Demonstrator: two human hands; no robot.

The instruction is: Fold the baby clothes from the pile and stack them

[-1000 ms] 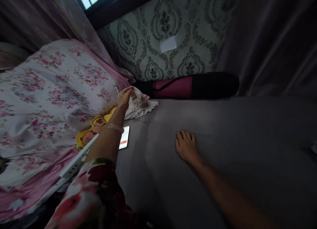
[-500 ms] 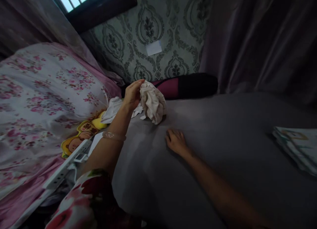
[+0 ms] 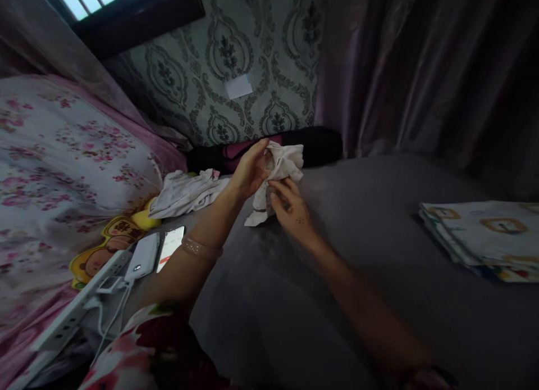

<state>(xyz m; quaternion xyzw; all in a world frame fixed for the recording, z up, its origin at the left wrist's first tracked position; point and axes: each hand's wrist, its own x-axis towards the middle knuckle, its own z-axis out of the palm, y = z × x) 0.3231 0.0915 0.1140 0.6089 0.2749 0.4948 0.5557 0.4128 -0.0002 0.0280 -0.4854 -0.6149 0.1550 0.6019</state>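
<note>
A crumpled off-white cloth (image 3: pixel 288 159) hangs above the grey bed surface, its lower end drooping to the left. My left hand (image 3: pixel 251 168) grips it at the upper left, with the fingertips at its top edge. From below, my right hand (image 3: pixel 292 207) pinches the middle of the cloth between thumb and fingers. The exact kind of cloth item does not show in its bunched state. A clear bangle (image 3: pixel 202 248) is around my left wrist.
Left lie a white garment (image 3: pixel 185 193), a yellow cartoon cushion (image 3: pixel 122 230), a lit phone (image 3: pixel 170 246), a power bank (image 3: pixel 143 256) and a power strip (image 3: pixel 80 300) with cables. Folded printed cloths (image 3: pixel 484 230) lie right. A black-and-maroon roll (image 3: pixel 311 145) is against the wall.
My right hand has risen from the bed to the cloth and taken hold of it. The cloth has opened out from a rounded bundle. The view has shifted right.
</note>
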